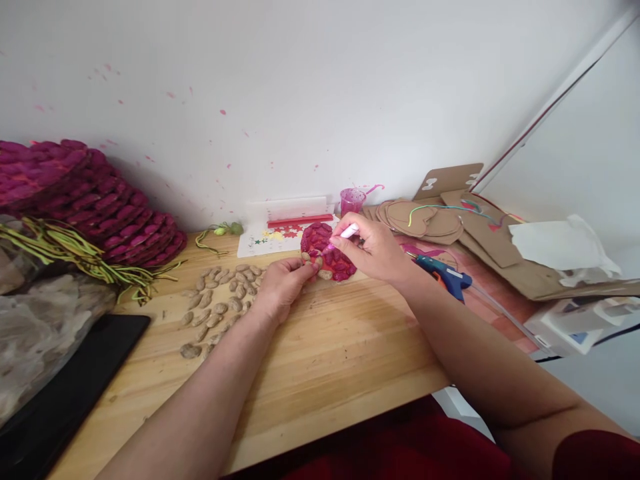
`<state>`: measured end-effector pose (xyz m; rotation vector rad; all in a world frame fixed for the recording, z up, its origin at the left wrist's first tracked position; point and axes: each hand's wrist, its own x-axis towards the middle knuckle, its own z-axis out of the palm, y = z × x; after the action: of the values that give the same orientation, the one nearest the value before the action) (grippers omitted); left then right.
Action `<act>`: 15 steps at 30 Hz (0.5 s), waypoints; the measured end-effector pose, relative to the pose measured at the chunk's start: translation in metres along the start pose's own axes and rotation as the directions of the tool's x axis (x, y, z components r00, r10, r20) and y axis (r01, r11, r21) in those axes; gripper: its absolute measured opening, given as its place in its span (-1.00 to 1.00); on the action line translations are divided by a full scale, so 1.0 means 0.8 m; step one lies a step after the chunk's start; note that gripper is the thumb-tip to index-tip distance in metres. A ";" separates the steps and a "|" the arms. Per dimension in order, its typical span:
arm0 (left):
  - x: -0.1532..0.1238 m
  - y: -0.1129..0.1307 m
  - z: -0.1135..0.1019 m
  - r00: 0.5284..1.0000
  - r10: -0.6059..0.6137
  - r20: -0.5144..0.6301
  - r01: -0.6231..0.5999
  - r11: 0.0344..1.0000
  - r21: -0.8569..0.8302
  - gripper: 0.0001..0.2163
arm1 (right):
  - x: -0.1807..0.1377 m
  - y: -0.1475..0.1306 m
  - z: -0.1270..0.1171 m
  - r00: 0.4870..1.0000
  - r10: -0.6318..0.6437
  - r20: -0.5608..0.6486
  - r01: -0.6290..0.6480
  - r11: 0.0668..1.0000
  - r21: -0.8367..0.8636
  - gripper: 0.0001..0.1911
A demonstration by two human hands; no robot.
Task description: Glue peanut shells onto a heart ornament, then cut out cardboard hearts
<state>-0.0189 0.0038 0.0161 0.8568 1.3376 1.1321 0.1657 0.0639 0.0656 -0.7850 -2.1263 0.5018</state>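
A heart-like plaque (316, 235) covered in magenta-painted peanuts lies on the wooden table between my hands. My left hand (289, 281) is closed at its near left edge, thumb and finger pinched around what looks like an unpainted peanut (319, 261). From the right, my right hand (371, 248) grips a white-handled paintbrush (349, 231), its pink end pointing down at the plaque beside my left fingertips. Another tan peanut (325, 274) sits at the plaque's lower edge. Loose peanuts (220, 308) are scattered left of my left hand.
Stacked magenta peanut-covered pieces (120, 210) lean on the wall at left, near green cords (95, 247) and a black tablet-like slab (107, 347). A pink-stained cup (353, 199) stands behind. A blue glue gun (445, 277) and cardboard cutouts (425, 220) lie at right.
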 end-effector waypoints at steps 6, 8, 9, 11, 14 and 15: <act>-0.004 0.002 0.001 1.000 0.017 0.014 -0.017 1.000 -0.020 -0.65 | 0.000 -0.004 0.001 0.999 0.033 0.013 -0.034 0.998 0.054 -0.91; -0.004 0.002 0.001 1.000 0.022 0.007 -0.022 1.000 -0.021 -0.63 | 0.000 -0.005 0.001 0.999 0.039 0.010 -0.039 0.997 0.059 -0.90; -0.004 0.002 0.001 1.000 0.024 0.002 -0.024 0.999 -0.022 -0.62 | 0.000 -0.004 0.001 0.999 0.040 0.010 -0.041 0.997 0.063 -0.90; -0.003 0.002 0.001 1.000 0.024 -0.006 -0.024 1.000 -0.019 -0.62 | 0.000 -0.003 0.001 0.999 0.040 0.013 -0.041 0.997 0.068 -0.90; -0.002 0.001 0.001 1.000 0.020 -0.017 -0.020 1.000 -0.006 -0.61 | 0.001 0.001 0.001 0.999 0.052 0.016 -0.053 0.996 0.076 -0.89; -0.002 0.001 0.001 1.000 0.019 -0.021 -0.019 1.000 -0.001 -0.61 | 0.002 0.003 0.000 0.998 0.062 0.018 -0.063 0.995 0.081 -0.88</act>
<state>-0.0180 0.0029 0.0174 0.8602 1.3482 1.1600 0.1656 0.0662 0.0650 -0.8060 -2.0867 0.6254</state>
